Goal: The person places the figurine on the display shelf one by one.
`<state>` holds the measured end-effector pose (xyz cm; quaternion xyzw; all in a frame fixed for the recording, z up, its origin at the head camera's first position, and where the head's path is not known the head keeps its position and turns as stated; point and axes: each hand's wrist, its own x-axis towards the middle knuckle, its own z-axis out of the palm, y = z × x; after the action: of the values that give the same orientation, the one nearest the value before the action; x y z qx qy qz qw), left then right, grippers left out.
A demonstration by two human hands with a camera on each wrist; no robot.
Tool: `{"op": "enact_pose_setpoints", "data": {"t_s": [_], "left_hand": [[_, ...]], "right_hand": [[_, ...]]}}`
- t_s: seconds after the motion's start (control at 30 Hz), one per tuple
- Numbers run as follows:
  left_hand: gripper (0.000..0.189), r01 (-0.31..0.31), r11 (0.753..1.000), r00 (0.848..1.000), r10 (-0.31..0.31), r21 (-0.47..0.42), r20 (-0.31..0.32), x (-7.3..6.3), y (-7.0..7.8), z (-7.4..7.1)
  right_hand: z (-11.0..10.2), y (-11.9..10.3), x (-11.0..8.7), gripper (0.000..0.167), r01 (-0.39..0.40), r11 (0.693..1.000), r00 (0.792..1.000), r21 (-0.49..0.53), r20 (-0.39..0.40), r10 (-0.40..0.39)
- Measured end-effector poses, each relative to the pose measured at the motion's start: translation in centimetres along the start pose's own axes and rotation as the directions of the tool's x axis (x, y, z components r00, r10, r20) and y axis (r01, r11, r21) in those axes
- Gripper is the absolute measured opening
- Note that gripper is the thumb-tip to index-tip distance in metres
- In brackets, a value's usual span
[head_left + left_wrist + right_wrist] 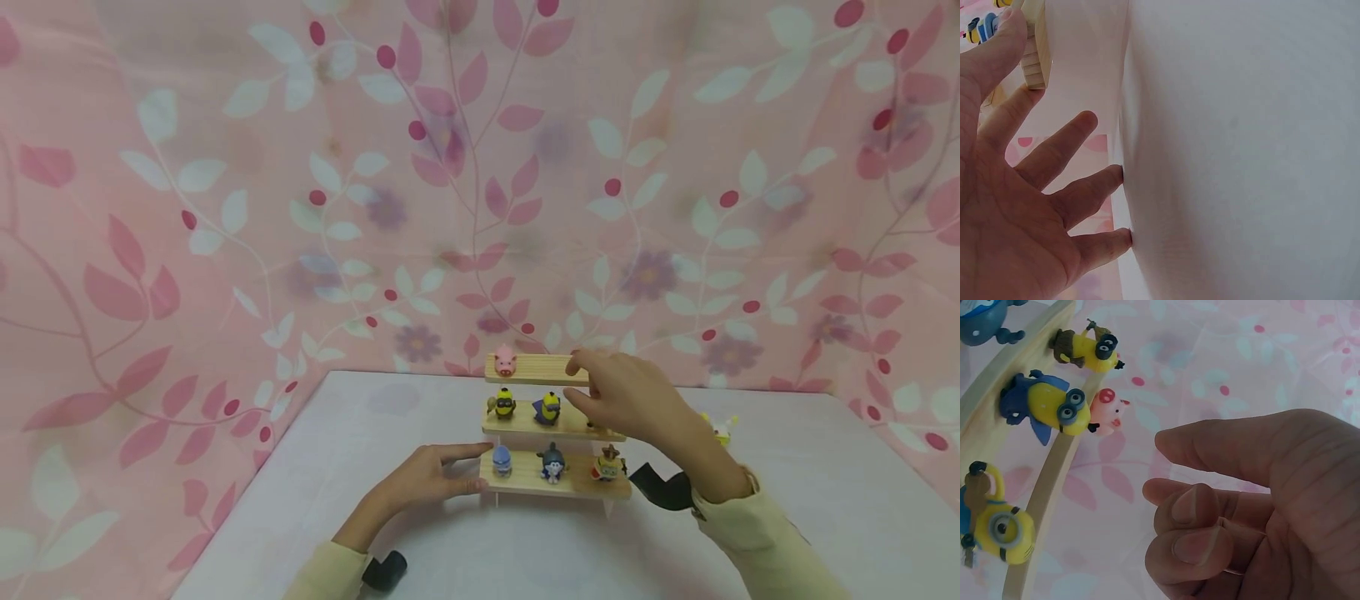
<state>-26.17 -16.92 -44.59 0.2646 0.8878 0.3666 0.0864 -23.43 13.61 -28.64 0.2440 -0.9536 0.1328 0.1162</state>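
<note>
A three-tier wooden shelf (543,368) with small toy figures stands on the table. My left hand (426,480) pinches the left end of its bottom board between thumb and index finger; the other fingers are spread in the left wrist view. My right hand (626,398) hovers at the right of the upper tiers, thumb and index apart, holding nothing. A pink pig (505,362) sits at the top left. Below it stand two yellow minions, one goggled (504,404) and one blue-caped (548,408). The right wrist view shows a minion with a guitar (1007,531), mostly hidden in the head view.
On the bottom board stand a light-blue figure (502,461), a dark-hatted figure (552,463) and a yellow figure with a brown hat (608,464). Another yellow item (718,428) lies on the white table (300,467), partly behind my right forearm. A pink floral cloth (480,208) hangs behind.
</note>
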Motion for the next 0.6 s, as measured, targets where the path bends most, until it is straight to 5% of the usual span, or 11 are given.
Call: {"op": "enact_pose_setpoints", "data": {"t_s": [0.6], "left_hand": [[0.056, 0.005, 1.000, 1.000, -0.005, -0.001, 0.000, 0.0, 0.0, 0.0]], "right_hand": [[-0.4, 2.0, -3.7, 0.031, -0.065, 0.997, 0.997, -0.031, -0.033, 0.064]]}}
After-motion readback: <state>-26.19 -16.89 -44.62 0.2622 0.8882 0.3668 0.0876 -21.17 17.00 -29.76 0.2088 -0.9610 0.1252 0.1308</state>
